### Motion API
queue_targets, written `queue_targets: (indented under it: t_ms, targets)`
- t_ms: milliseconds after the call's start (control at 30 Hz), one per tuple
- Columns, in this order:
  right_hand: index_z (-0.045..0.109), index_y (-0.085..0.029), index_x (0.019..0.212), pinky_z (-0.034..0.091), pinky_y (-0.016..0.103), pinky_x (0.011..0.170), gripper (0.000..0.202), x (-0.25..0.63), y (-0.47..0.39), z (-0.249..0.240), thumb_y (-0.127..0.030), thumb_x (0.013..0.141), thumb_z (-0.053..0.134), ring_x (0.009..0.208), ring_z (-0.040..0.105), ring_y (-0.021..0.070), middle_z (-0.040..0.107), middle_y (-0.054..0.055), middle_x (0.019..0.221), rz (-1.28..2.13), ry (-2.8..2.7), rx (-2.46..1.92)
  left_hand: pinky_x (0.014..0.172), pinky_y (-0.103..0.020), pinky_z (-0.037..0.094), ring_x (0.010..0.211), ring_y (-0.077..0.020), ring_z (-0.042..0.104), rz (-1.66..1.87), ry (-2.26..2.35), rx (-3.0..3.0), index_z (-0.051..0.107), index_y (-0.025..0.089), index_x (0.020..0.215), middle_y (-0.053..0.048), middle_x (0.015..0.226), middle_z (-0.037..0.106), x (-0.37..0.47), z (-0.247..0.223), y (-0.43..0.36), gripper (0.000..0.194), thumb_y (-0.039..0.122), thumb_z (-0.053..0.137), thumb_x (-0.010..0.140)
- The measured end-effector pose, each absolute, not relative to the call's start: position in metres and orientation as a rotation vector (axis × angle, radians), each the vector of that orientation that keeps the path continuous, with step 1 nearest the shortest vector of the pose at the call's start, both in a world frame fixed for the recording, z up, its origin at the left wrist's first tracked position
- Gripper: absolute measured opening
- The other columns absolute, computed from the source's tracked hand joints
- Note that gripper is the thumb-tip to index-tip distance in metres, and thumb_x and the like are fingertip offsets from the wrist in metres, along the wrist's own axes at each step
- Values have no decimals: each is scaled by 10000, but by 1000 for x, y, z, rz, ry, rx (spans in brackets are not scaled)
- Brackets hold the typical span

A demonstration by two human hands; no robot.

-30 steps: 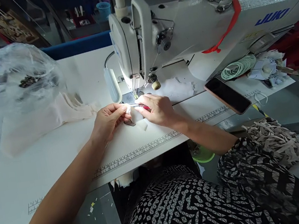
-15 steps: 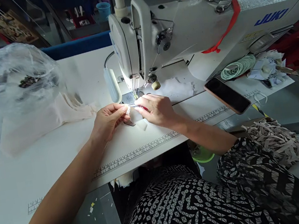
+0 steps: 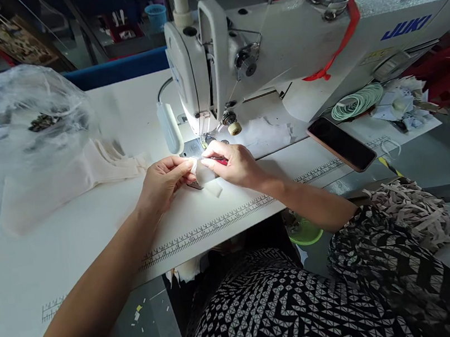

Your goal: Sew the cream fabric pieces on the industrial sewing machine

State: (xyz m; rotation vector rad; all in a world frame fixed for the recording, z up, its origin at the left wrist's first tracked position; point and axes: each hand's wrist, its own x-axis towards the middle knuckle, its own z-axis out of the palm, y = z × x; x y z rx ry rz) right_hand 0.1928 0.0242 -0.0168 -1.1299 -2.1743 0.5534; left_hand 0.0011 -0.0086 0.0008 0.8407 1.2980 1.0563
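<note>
Two hands face each other behind the front edge of the surface: your left hand pinches the cloth; your right hand's fingers grip the red tool, its long axis pointing left toward the cloth.

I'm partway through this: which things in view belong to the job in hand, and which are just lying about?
In use, as far as I can judge:
white piece, pinched in the left hand
red tool, in the right hand
sewing machine
pale fabric pieces, probably

Apparently just lying about:
phone
green cord coil
plastic bag
</note>
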Motion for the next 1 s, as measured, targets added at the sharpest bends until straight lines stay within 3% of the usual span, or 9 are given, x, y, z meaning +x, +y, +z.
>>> queue_targets:
  t_ms: [367, 700, 867, 1000]
  targets:
    - [703, -170, 944, 345, 293, 617, 219, 197, 24, -17, -325, 994, 557, 700, 558, 156, 674, 29, 803, 206, -2326, -1113, 579, -224, 520, 545, -100, 595, 1060, 1327, 849, 728, 138, 728, -20, 574, 657, 0, -1, -7, 85, 203, 779, 713]
    - [721, -179, 967, 365, 316, 665, 248, 196, 26, -22, -272, 1022, 498, 740, 562, 179, 681, 40, 809, -129, -2400, -1009, 575, -225, 520, 536, -96, 579, 1040, 1322, 856, 720, 145, 696, -14, 564, 640, 2, 3, -7, 83, 202, 776, 712]
    - [714, -190, 945, 372, 310, 655, 235, 196, 24, -21, -276, 1021, 509, 737, 568, 175, 689, 39, 816, -42, -2400, -1025, 592, -220, 524, 553, -94, 588, 1047, 1304, 861, 728, 143, 717, -11, 578, 643, 0, 0, -7, 139, 244, 817, 680]
    - [691, -190, 908, 388, 314, 643, 186, 196, 25, -19, -292, 986, 557, 729, 586, 178, 686, 41, 805, 260, -2299, -1054, 595, -228, 528, 561, -103, 597, 1044, 1298, 882, 728, 148, 720, -10, 578, 647, 0, 1, -8, 196, 287, 843, 646]
